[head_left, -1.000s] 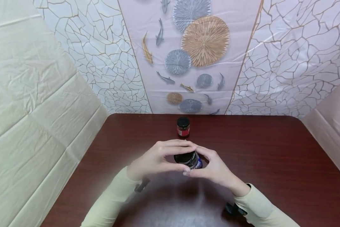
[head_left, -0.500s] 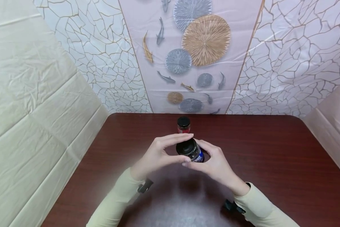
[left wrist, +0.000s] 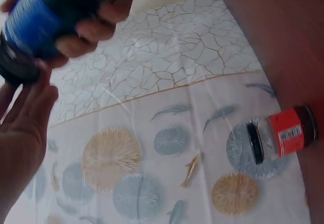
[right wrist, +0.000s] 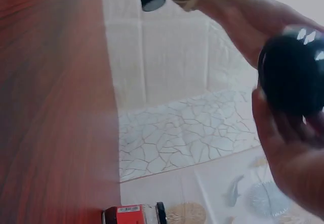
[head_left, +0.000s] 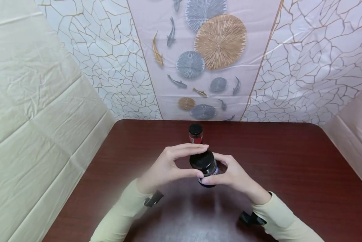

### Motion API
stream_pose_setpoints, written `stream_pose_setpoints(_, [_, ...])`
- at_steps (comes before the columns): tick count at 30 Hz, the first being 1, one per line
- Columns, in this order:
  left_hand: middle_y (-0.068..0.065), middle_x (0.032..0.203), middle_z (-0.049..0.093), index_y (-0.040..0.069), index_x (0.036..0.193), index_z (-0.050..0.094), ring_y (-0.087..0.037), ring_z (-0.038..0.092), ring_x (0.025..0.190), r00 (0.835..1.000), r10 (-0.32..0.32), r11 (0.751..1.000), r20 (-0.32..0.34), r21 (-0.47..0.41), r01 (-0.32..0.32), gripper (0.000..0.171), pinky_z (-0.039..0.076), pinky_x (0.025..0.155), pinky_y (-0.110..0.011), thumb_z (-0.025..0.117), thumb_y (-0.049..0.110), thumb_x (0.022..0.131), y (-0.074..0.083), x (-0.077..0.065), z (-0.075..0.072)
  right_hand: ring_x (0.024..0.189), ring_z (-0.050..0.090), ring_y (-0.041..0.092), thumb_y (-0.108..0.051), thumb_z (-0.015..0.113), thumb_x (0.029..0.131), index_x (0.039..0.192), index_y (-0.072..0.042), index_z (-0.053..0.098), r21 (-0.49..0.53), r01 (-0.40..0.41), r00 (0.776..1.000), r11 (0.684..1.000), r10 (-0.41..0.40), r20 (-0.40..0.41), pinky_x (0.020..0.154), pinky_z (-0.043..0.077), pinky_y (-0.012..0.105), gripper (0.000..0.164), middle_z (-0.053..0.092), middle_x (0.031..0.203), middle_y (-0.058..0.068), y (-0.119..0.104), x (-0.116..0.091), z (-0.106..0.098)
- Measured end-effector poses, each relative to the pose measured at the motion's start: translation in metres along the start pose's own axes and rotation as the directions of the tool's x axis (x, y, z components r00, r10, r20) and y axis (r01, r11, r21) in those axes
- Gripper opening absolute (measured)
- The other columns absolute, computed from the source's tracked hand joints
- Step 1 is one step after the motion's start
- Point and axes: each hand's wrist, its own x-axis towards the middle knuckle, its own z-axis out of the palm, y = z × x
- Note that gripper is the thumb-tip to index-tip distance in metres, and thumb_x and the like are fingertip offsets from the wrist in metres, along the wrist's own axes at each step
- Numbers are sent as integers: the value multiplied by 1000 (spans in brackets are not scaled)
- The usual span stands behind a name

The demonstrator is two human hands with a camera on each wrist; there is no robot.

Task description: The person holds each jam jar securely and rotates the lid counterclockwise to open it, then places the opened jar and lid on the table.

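A jar (head_left: 211, 169) with a black lid (head_left: 201, 160) and a blue label is held off the table, tilted, between the two hands. The left hand (head_left: 171, 164) reaches round the lid from the left, thumb in front and fingers behind, with a gap at the palm. The right hand (head_left: 233, 176) grips the jar's body from the right, thumb across the front. In the left wrist view the right hand's fingers (left wrist: 93, 31) wrap the blue-labelled body. Only the jar's dark base (right wrist: 291, 74) shows well in the right wrist view.
A smaller jar (head_left: 195, 133) with a black lid and red label stands upright behind the hands. The dark red table (head_left: 289, 161) ends at a patterned cloth (head_left: 205, 60) at the back. Pale cloth (head_left: 38, 101) walls off the left side.
Both hands shifted slightly right with the held jar. Its base swung down toward the person, so more of the lid and body shows. The red-labelled jar stayed in place.
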Motion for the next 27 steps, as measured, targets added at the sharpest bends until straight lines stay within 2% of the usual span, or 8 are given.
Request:
stream_pose_setpoints(2, [-1,139,62,6,138,62,-19,56,129,998,-3,998,58,-57,6,61,45,108,-38,85,11,82,3,0,-4,88,67,18,-7,80,80,120,-5,69,76,21,996,997,-28,87,79,57,30,41,73,102,8,-1,-1,-5])
stream_pose_setpoints(5, [-3,142,59,5,140,60,-21,54,132,989,25,992,148,-124,-7,64,44,109,-40,85,9,81,6,1,-8,91,67,15,-10,79,80,119,-6,69,181,32,974,983,-71,214,82,56,28,41,73,103,7,-3,-2,-9])
stream_pose_setpoints(9, [-10,144,56,-3,140,56,-23,52,134,957,125,980,261,-182,-78,69,43,110,-42,86,5,78,7,4,-7,92,66,13,-14,78,79,116,-4,68,252,24,938,967,-109,328,85,55,28,40,73,102,4,-2,-3,-9])
stream_pose_setpoints(12, [-14,143,57,-6,139,56,-24,53,133,937,178,971,301,-206,-118,71,43,110,-42,87,3,76,6,5,-5,92,66,13,-12,77,77,114,3,66,263,37,924,964,-134,359,86,54,28,41,73,102,3,-2,-4,-7])
stream_pose_setpoints(15, [-15,139,59,-7,136,57,-24,55,130,941,197,967,275,-211,-141,69,45,108,-42,87,1,75,4,5,-1,92,66,13,-7,77,75,114,6,65,236,68,931,969,-147,335,85,54,28,42,73,102,3,-2,-5,-6])
stream_pose_setpoints(21, [-18,135,61,-6,135,59,-27,59,126,964,206,958,170,-237,-163,65,48,105,-45,86,-2,76,-1,4,7,88,66,14,0,79,73,112,0,68,94,124,965,988,-143,222,80,56,28,40,72,99,3,-5,-6,-6])
stream_pose_setpoints(27, [-16,135,62,-4,135,60,-27,59,125,984,141,965,110,-237,-112,63,46,107,-45,86,-1,77,-5,1,10,88,65,17,-2,82,76,110,-8,70,-31,116,984,993,-111,140,78,56,28,37,71,98,5,-5,-6,-5])
